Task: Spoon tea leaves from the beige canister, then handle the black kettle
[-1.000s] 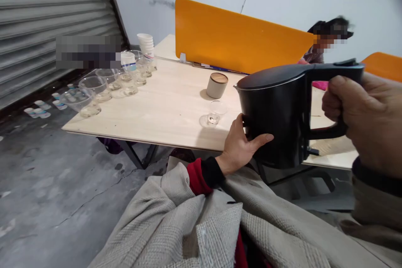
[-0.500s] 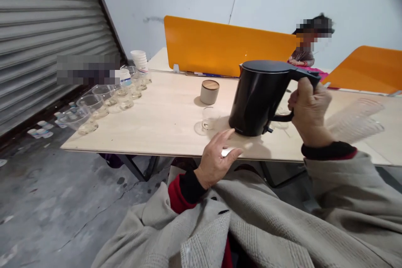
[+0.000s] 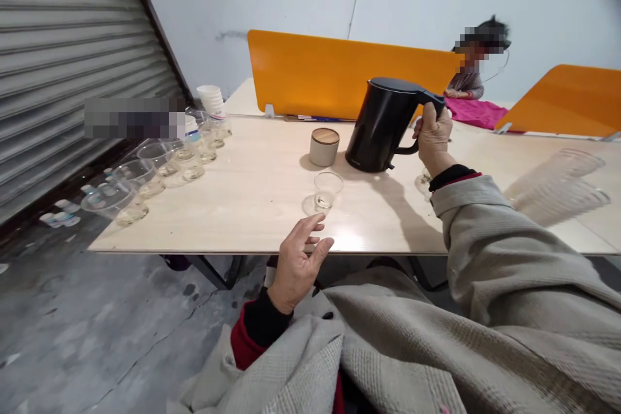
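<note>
My right hand (image 3: 435,132) is wrapped round the handle of a black electric kettle (image 3: 381,126), which leans slightly over the back part of the table. My left hand (image 3: 301,265) is at the table's front edge, fingers apart and holding nothing. Just beyond its fingertips a clear plastic cup (image 3: 328,191) with a little dark matter in the bottom stands on the table. Behind that cup sits a grey canister (image 3: 323,150) with a wooden lid. Part of another clear cup (image 3: 423,182) shows beside my right sleeve.
Clear cups (image 3: 145,178) line the table's left end, near a stack of white cups (image 3: 211,102). Nested clear cups (image 3: 557,187) lie on the right. An orange divider (image 3: 349,71) runs along the back; a person sits behind it by pink cloth (image 3: 475,111).
My right hand has carried the kettle back and to the left, away from me. My left hand has drawn left and down, and the clear cup now shows fully.
</note>
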The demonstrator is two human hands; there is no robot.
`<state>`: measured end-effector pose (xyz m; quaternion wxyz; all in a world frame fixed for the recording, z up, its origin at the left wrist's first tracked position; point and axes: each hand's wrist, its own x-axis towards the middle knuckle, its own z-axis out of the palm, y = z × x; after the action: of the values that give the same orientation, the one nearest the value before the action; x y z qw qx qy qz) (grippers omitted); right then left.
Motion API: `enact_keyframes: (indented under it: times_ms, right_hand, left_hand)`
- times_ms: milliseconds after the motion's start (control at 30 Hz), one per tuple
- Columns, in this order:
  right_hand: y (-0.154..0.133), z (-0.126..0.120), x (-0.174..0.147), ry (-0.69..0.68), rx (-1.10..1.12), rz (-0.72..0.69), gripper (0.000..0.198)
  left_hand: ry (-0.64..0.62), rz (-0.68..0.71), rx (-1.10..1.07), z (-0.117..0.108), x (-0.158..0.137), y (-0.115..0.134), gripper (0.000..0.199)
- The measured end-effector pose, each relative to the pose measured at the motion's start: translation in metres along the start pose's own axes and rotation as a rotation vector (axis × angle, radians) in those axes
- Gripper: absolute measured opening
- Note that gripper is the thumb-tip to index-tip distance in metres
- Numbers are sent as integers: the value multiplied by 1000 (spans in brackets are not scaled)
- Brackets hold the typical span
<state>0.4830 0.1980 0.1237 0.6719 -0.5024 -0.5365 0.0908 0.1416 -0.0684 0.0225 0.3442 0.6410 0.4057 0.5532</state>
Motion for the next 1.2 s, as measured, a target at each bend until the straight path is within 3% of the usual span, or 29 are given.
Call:
enact_keyframes:
  times_ms: [100,200,300,367,433,533,600,667,800,967,1067,1200]
  right_hand:
    - [2,1,2,5,13,137,27]
    - [5,-4,7,-12,9,196,23]
    - [11,-16,8,8,-244,154,8]
    - [12,-28,-6,83,-511,32,31]
    - [8,-40,-40,111,-632,-185,64]
    - [-5,-57,-119,-23,-582,-436,68]
    - [-11,-65,-170,-114,-556,-430,67]
    - [-11,-71,-205,-186,-530,-334,66]
    - [-2,-79,-224,-285,-506,-166,61]
    - [-1,-77,-218,-349,-466,-91,57]
    - [-5,-72,-220,-395,-475,-82,55]
    - [-12,-57,-226,-579,-513,-109,53]
  left_hand:
    - [46,-21,14,-15,3,-4,36]
    - [170,-50,99,-38,10,-13,36]
    - [355,-53,337,-62,20,-30,36]
    - [382,-34,571,-73,25,-41,37]
    - [343,-39,789,-77,30,-49,38]
    - [237,-98,1018,-72,38,-53,41]
    - [157,-142,1124,-67,43,-50,41]
    - [84,-176,1203,-63,48,-44,41]
    - [-43,-212,1299,-57,54,-31,40]
    - [-8,-180,1166,-47,55,-36,31]
    - [111,-93,810,-39,58,-44,27]
    - [275,-30,389,-25,78,-41,25]
